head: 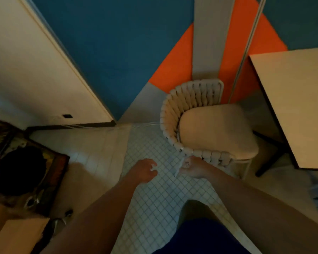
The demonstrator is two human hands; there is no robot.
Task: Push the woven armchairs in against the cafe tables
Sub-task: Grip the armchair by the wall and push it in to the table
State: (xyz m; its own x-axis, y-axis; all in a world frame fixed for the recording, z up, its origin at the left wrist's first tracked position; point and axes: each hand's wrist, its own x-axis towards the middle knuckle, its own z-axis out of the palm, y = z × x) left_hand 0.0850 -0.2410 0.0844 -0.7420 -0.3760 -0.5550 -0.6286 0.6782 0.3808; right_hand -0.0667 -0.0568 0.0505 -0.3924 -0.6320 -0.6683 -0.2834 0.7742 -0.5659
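Note:
A cream woven armchair (174,107) with a padded seat (215,129) stands on the tiled floor, its open front facing a light-topped cafe table (297,99) at the right. A gap shows between the seat and the table edge. My right hand (192,166) is curled at the near corner of the woven back, fingers closed around the chair's white frame post; blur hides the exact grip. My left hand (145,170) hovers over the floor left of the chair, fingers curled in, holding nothing and not touching the chair.
A white wall panel (35,66) runs along the left, and a blue and orange wall (117,43) rises behind the chair. A dark framed object (26,171) lies at the lower left. The table's dark leg (270,162) stands beside the chair. Small white tiles (154,198) cover the floor.

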